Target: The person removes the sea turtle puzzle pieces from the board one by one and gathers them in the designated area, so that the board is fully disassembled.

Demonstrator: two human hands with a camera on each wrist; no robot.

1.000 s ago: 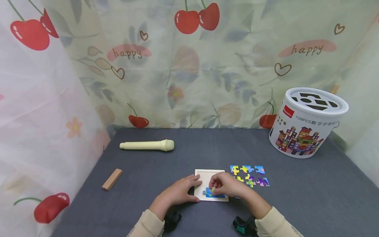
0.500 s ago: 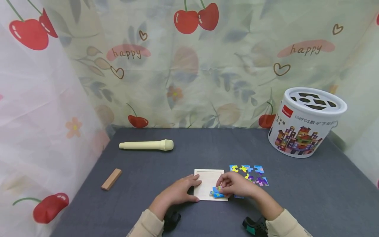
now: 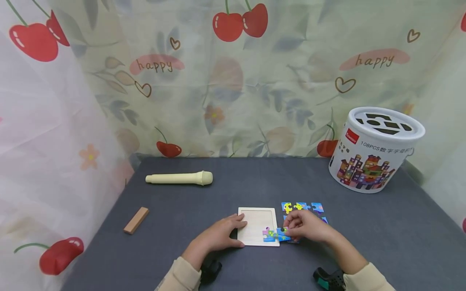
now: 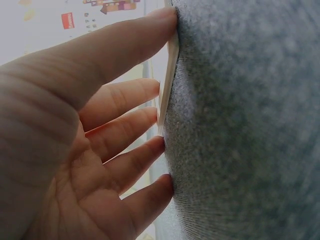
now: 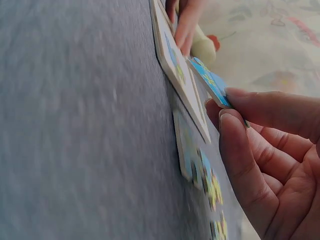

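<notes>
My left hand rests at the left edge of a square wooden puzzle tray, its fairly straight fingers and thumb touching the frame. In the left wrist view, the thumb meets the rim. Between right thumb and fingertips, my right hand pinches a blue jigsaw piece over the tray's lower right. The right wrist view shows this piece tilted and raised above the tray. A pink, green and blue jigsaw piece lies in the tray, just left of it. Several loose jigsaw pieces lie right of the tray, partly hidden by my right hand.
A cream toy microphone lies at the back left of the dark cloth-covered table. In front of it to the left is a wooden block. A large white bucket stands at the back right, before a printed curtain.
My right hand has moved right across the tray with the blue jigsaw piece, and the pink, green and blue piece now shows. My left hand stays at the tray's edge.
</notes>
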